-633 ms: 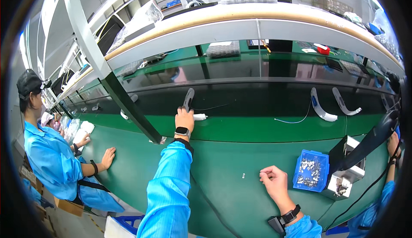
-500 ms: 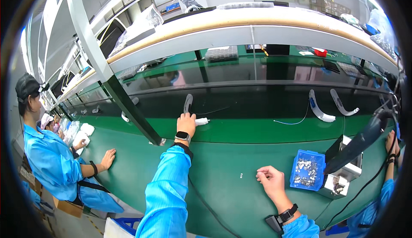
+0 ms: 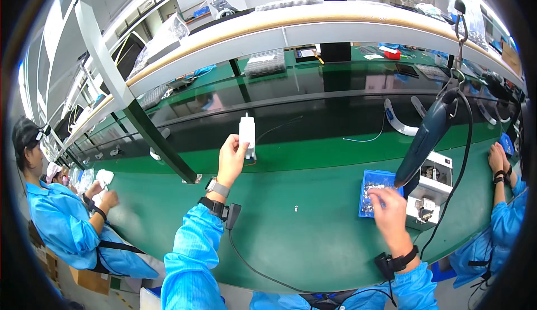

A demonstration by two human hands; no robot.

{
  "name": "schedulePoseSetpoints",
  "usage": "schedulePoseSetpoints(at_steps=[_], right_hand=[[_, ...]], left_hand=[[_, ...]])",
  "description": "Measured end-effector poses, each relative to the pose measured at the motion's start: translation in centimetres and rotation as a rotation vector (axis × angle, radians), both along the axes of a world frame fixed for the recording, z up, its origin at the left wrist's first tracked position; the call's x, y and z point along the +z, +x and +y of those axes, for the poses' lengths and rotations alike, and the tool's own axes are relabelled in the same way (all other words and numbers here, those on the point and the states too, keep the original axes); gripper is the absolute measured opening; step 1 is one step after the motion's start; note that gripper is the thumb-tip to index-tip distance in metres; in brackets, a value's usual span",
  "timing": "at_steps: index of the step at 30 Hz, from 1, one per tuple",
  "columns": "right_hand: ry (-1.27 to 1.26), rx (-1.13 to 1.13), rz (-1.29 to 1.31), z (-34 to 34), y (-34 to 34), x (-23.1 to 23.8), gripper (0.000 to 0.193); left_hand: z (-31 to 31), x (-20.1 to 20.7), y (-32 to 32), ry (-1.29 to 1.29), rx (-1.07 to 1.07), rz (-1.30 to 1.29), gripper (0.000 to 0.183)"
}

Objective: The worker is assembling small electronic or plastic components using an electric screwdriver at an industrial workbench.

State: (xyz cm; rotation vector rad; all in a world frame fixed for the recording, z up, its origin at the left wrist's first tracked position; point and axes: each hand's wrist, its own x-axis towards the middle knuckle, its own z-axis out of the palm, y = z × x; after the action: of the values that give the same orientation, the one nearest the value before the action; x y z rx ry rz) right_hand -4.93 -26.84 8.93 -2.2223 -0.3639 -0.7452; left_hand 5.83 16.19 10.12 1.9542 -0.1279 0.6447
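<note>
My left hand (image 3: 230, 162) grips a white box-shaped device (image 3: 246, 132) with a small stub on top, held upright near the far edge of the green bench. A thin wire trails from about that spot across the dark belt. My right hand (image 3: 390, 218) is at the near side of a shallow blue tray (image 3: 363, 208) of small metal parts. Its thumb and fingers come together over the parts; whether they hold one is too small to make out. Just beyond that hand hangs a dark electric screwdriver (image 3: 429, 131), its tip close to the tray.
Silver metal boxes (image 3: 442, 170) stand right of the tray. Small white pieces (image 3: 296, 208) lie mid-bench. Curved white parts (image 3: 398, 121) rest on the dark belt (image 3: 330, 122). A green post (image 3: 159, 142) rises at left. Co-workers sit at left (image 3: 61, 220) and right (image 3: 506, 215).
My left hand has raised the white device from lying flat to upright. My right hand has moved right, from the bare bench to the blue tray. The whole view has shifted.
</note>
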Motion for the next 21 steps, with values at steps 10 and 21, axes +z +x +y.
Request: schedulePoseSetpoints(at_steps=[10,21], right_hand=[[-0.336,0.510,-0.041,10.9,0.7,-2.9,0.013],[-0.508,0.555,0.158,13.9,4.7,-5.0,0.008]], left_hand=[[-6.8,4.3,-5.9,-0.428,-0.294,0.247,0.020],[-7.4,2.9,-11.9,-0.786,-0.292,0.359,0.054]])
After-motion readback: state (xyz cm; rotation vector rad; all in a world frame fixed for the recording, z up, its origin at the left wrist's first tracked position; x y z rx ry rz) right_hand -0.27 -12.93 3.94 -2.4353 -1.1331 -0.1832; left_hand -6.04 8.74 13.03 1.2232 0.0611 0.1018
